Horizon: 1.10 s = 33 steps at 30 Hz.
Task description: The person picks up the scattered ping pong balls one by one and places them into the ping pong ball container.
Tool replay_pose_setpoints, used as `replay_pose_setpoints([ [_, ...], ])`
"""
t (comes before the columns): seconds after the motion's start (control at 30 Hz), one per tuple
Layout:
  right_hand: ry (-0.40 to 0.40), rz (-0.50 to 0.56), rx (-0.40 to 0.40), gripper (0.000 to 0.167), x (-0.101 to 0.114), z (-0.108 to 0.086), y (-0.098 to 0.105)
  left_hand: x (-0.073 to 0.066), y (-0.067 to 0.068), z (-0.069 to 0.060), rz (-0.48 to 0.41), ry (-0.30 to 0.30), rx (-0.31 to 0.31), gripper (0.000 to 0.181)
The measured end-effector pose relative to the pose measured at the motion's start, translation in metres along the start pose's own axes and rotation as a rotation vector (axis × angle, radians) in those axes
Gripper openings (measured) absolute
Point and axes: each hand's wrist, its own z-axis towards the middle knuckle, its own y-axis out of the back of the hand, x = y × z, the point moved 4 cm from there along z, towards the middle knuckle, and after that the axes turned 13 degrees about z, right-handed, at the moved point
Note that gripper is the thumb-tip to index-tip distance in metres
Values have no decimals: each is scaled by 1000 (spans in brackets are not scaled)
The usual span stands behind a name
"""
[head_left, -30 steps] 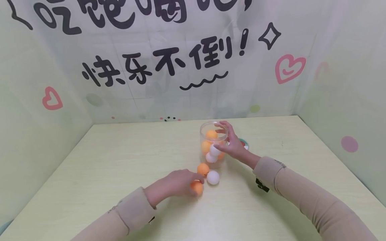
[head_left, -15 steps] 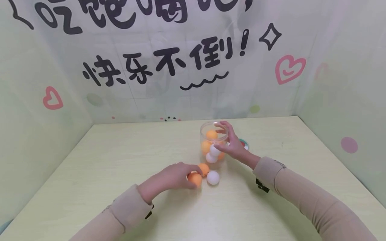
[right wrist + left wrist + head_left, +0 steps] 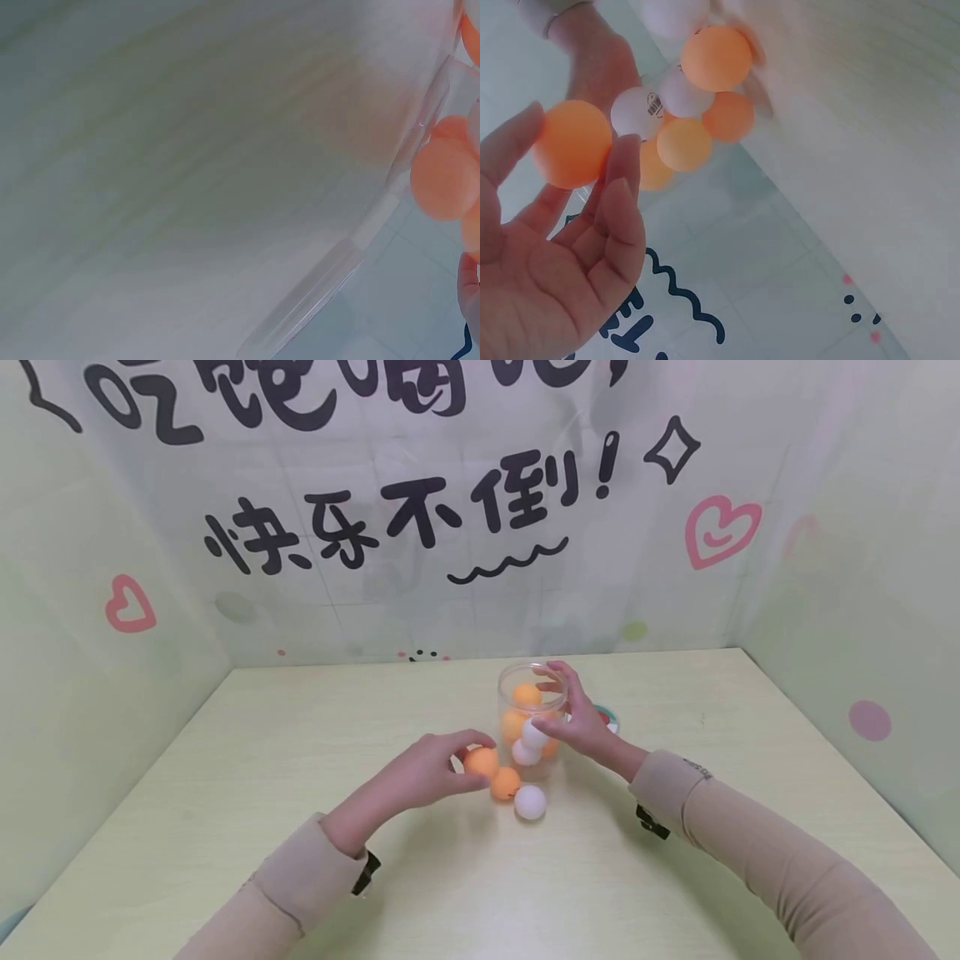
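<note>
My left hand (image 3: 422,770) pinches an orange ping-pong ball (image 3: 481,764) between thumb and fingers, above the table and left of the jar. The left wrist view shows that ball (image 3: 571,144) at the fingertips. A clear, lidless jar (image 3: 501,689) stands upright with several orange and white balls inside. Fingers and thumb of my right hand (image 3: 576,717) grip the jar's right side. In front of the jar, another orange ball (image 3: 506,784) and a white ball (image 3: 530,802) lie on the table. Orange balls (image 3: 445,180) show through the jar in the right wrist view.
A small round item with a teal edge (image 3: 606,718) lies behind the right hand, partly hidden. The pale wooden table (image 3: 315,735) is bounded by printed curtain walls (image 3: 375,610) at the back and sides.
My left hand has picked up the nearest orange ball and carried it up and away from me, towards the jar. The right hand and the jar have stayed in place.
</note>
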Motion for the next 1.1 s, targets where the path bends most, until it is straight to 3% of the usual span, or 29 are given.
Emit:
replay_pose_setpoints([
  [0.23,10,22,4,76,1,0,-1,-4,13,4,-27,54,-86,45],
  [0.47,-5,32,-1,72,0,0,0,-10,25,8,-18,77,-120,47],
  [0.77,-10,42,1,71,-1,-1,0,-15,38,19,-9,82,-158,48],
  [1.1,-9,3,6,72,0,0,0,-23,53,34,-23,74,-254,47],
])
